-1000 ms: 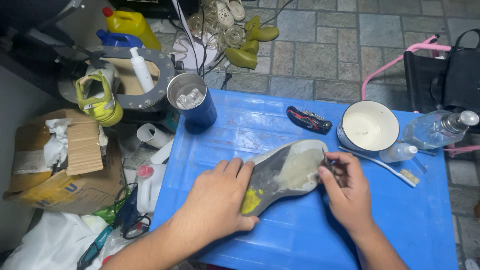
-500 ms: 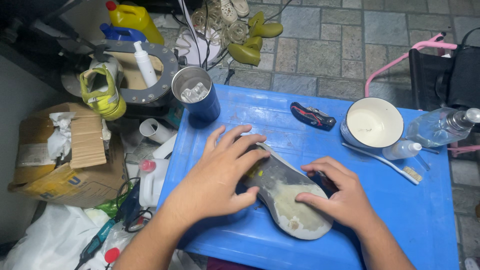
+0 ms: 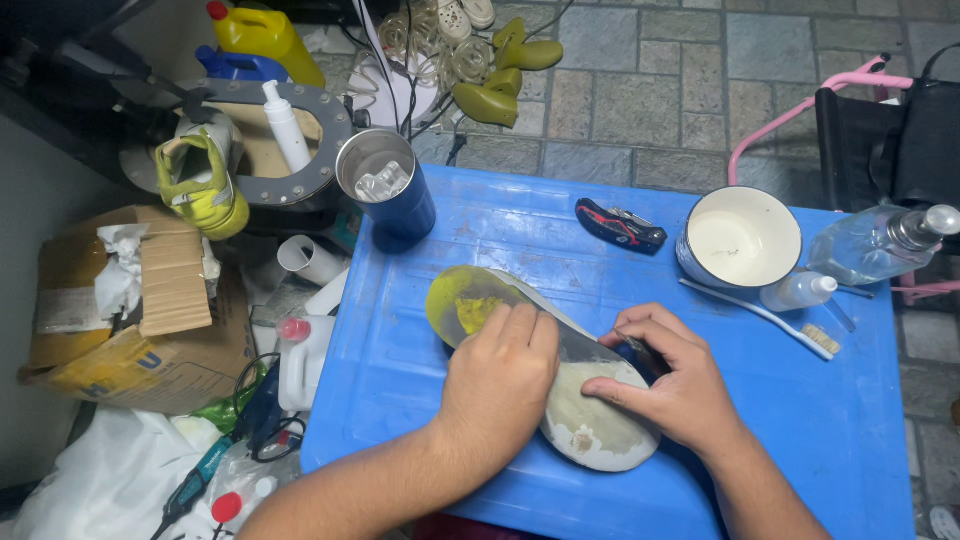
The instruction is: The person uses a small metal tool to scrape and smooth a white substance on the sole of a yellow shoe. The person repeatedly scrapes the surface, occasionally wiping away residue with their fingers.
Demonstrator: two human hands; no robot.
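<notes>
Since half a second ago, the left hand (image 3: 497, 385) has slid from the heel end toward the middle of the shoe sole (image 3: 540, 365), uncovering a yellow patch at the sole's far end, and the sole has turned a little on the counter (image 3: 480, 240).

Now the left hand lies palm down across the middle of the sole, fingers together and curled over its far edge, pressing it flat. Next to it, the right hand (image 3: 672, 385) rests on the sole's right edge, fingers bent and closed around a small dark tool (image 3: 640, 356) that is mostly hidden; what kind of tool it is cannot be told. The sole lies with its pale, worn inner face up, near the front middle of the blue counter, running from upper left to lower right.

Farther back on the counter stand a blue metal cup (image 3: 392, 190) at the left, a black and red folding knife (image 3: 620, 225) in the middle, and a white bowl (image 3: 740, 240) at the right. A toothbrush (image 3: 760, 320) and a small white squeeze bottle (image 3: 798, 292) lie just beside the bowl, with a clear plastic bottle (image 3: 875, 245) on its side beyond them.

Off the counter's left edge sits a torn cardboard box (image 3: 140, 300) and a yellow shoe (image 3: 200, 185).
</notes>
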